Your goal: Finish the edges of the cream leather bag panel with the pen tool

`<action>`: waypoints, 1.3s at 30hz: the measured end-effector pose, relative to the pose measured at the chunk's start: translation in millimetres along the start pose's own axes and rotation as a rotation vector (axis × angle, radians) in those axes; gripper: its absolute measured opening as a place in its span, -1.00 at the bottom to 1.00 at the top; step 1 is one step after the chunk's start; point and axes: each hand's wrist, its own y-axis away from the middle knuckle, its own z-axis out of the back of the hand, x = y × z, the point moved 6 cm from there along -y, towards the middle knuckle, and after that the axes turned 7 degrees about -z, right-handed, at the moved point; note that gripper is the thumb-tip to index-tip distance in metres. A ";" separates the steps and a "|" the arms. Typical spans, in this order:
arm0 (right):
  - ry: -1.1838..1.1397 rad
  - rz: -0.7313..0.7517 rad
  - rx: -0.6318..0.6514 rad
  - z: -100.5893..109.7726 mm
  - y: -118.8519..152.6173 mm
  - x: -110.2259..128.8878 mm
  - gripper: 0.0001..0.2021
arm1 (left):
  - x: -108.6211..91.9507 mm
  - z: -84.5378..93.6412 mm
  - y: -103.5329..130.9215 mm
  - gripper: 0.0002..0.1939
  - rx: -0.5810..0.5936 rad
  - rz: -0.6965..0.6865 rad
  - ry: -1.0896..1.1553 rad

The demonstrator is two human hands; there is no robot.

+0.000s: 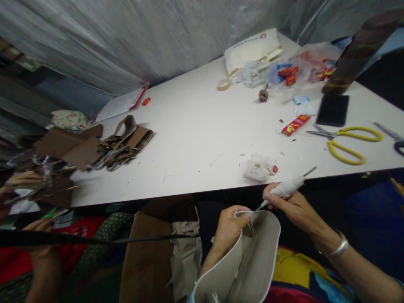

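My left hand [232, 225] pinches the top edge of a pale beige bag [259, 252], thumb on the inside. The bag stands open-mouthed near my lap, its lower part cut off by the frame. My right hand [288, 204] is wrapped round a thin pointed tool [287, 187] whose handle is bound in white. Its narrow tip meets the bag's edge beside my left thumb, while a dark metal rod sticks out of the other end. Just beyond, on the table's near edge, lies a crumpled white plastic packet [259, 167] with a red cap.
Yellow-handled scissors [355, 139], a black phone [333, 110], a red box [296, 125] and a dark bottle [360, 54] are at right on the white table [189, 122]. Brown bag pieces [126, 141] lie left, by a co-worker's hands [25, 179]. A cardboard box [148, 248] holds beige pieces.
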 end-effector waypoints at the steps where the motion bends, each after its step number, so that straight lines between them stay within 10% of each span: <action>1: 0.004 -0.017 0.017 -2.6 1.1 -1.5 -0.58 | -0.3 -0.3 0.0 -0.44 0.007 -0.003 -0.002; 23: 0.102 0.006 0.115 -17.8 -2.9 4.4 -0.56 | -11.3 -10.3 10.4 -0.65 -0.060 -0.004 0.095; 33: 0.512 0.496 0.358 -22.0 25.0 27.8 -0.68 | -2.2 -7.6 5.6 -0.67 -0.028 -0.004 0.226; 39: 0.334 0.402 0.311 -13.6 24.0 28.7 -0.64 | -9.2 -15.3 11.6 -0.74 -0.029 -0.083 0.094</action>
